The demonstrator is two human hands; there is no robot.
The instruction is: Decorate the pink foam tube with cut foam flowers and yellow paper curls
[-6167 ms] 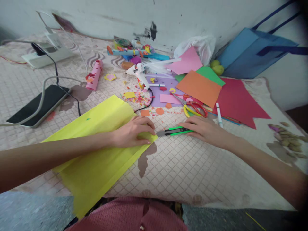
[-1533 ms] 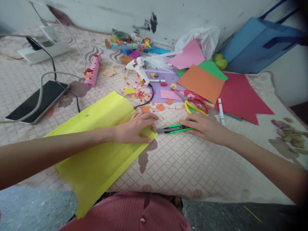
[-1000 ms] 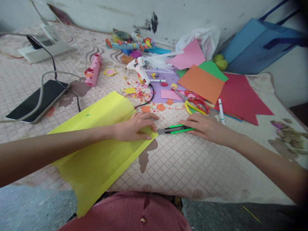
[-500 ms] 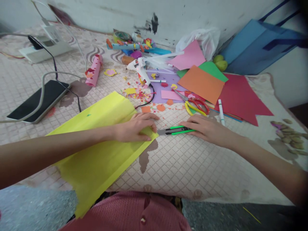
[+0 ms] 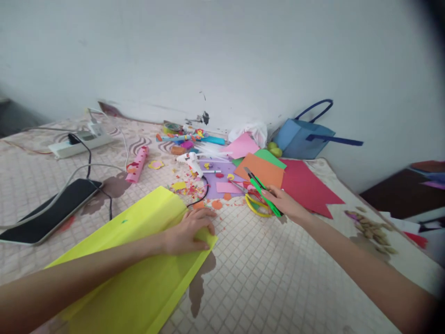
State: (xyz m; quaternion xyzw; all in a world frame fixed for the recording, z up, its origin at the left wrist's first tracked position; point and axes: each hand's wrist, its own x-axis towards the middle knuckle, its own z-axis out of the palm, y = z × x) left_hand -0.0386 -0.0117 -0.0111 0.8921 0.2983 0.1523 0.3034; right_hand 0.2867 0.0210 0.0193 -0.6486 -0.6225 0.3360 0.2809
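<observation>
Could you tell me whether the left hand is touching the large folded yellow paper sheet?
Touching. The head view shows the left hand lying flat on the near corner of the large folded yellow paper sheet, fingers pressed on it with no gap.

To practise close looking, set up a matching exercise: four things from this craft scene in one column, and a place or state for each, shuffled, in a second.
1. knife
2. yellow paper
3. phone
4. glue gun

A. lying by the paper scraps
B. pressed flat under the left hand
C. held in the right hand
D. lying dark at the far left

Pairs: 1-C, 2-B, 3-D, 4-A
</observation>
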